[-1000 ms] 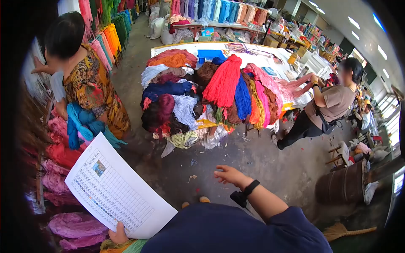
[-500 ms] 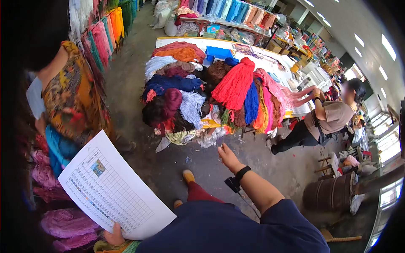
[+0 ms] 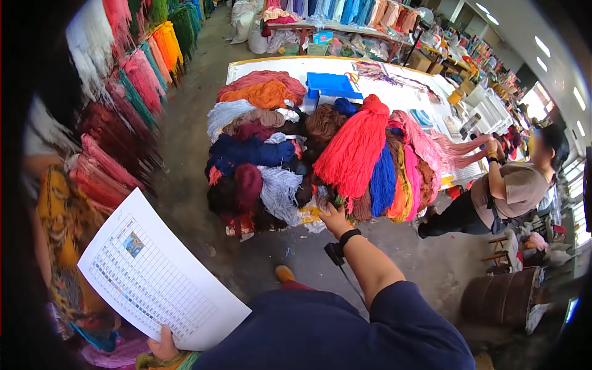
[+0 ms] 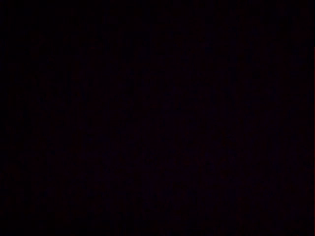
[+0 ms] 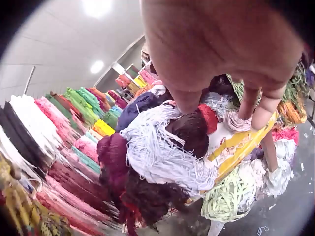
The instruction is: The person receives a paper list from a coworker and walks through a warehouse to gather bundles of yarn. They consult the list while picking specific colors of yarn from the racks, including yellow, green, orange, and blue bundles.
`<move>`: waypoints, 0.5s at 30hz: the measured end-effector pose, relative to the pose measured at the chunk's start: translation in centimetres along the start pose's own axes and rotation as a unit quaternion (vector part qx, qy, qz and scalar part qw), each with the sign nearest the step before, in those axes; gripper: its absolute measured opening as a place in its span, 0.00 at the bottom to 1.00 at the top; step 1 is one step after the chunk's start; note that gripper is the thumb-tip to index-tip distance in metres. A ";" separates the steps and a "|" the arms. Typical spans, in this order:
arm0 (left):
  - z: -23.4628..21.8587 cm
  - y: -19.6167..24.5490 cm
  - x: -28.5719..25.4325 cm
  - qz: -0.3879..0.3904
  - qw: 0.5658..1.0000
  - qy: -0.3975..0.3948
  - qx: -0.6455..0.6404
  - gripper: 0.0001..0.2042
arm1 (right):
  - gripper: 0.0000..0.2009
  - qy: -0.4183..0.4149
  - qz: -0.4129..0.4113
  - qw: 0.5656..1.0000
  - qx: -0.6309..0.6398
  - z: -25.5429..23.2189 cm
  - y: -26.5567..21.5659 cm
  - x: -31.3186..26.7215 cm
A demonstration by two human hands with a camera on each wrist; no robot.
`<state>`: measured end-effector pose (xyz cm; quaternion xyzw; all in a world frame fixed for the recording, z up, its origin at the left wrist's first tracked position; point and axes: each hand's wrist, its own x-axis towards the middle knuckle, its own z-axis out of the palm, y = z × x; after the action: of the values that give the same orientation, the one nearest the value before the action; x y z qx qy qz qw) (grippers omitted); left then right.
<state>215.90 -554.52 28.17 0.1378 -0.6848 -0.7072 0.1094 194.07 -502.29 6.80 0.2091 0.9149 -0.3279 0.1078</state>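
At the lower left of the head view, my left hand (image 3: 163, 345) grips the bottom edge of a printed paper sheet (image 3: 166, 277) that carries a grid and a small coloured picture. Green and yellowish yarn (image 3: 179, 361) shows beneath that hand. The left wrist view is black. My right hand (image 3: 336, 222) reaches to the table's near yellow edge (image 3: 310, 214), fingers loosely bent beside the hanging yarn. Around it lie a bright coral-red skein (image 3: 354, 148), a pale lavender skein (image 5: 155, 142) and a dark brown one (image 5: 189, 135).
A blue tray (image 3: 333, 85) sits on the white tabletop (image 3: 277, 63) behind the yarn pile. To the right a person (image 3: 515, 191) holds pink yarn. Another person's patterned clothing (image 3: 65, 228) is close at left, beside racks of hanging skeins (image 3: 139, 80). A brown barrel (image 3: 502, 296) stands lower right.
The table has come nearer, and my right hand has moved forward from over the floor to its edge. The person at left has slid toward the view's edge. The sheet stays in my left hand.
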 end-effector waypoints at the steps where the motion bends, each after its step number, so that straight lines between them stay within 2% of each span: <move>1: 1.3 0.4 0.6 0.018 1.000 0.010 0.005 0.15 | 0.38 -0.013 0.028 1.000 0.005 0.7 1.0 1.0; 2: 2.3 0.7 1.3 0.034 0.999 0.020 0.011 0.15 | 0.34 0.086 -0.003 0.996 -0.003 3.0 3.3 2.3; 3: 3.1 1.0 1.8 0.030 0.999 0.020 0.017 0.15 | 0.34 0.079 0.001 0.997 -0.002 3.0 3.7 2.2; 5: 4.4 1.3 2.7 -0.003 0.999 0.009 0.049 0.15 | 0.27 0.051 -0.036 0.997 0.033 3.0 4.9 1.6; 6: 5.3 1.5 3.1 -0.008 0.999 0.008 0.053 0.15 | 0.23 0.091 -0.088 0.992 0.004 3.5 5.6 0.7; 7: 6.2 1.7 3.6 -0.013 0.999 0.008 0.045 0.15 | 0.20 0.020 -0.071 0.997 0.010 3.3 6.5 0.2; 9: 7.6 1.9 4.6 -0.020 0.999 0.008 0.039 0.15 | 0.16 0.009 -0.034 0.999 -0.006 3.8 8.1 -1.6; 11: 8.5 2.2 5.7 -0.023 0.999 -0.024 0.041 0.15 | 0.13 -0.034 -0.127 0.981 -0.141 9.6 17.4 -0.4; 13: 9.1 2.5 6.7 -0.038 0.998 -0.017 0.048 0.15 | 0.11 -0.234 -0.150 0.949 -0.150 5.3 16.5 -2.9; 14: 8.3 1.9 7.2 -0.034 0.994 -0.018 0.099 0.15 | 0.12 -0.275 0.076 0.958 0.008 3.7 14.9 -4.1; 15: 7.8 1.7 7.4 -0.031 0.988 -0.014 0.152 0.15 | 0.13 -0.301 0.295 0.893 0.158 2.8 13.6 -5.0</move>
<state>206.24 -549.80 29.68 0.1641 -0.7814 -0.5995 0.0553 204.87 -496.17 -1.16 0.3748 0.6708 -0.4686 0.4358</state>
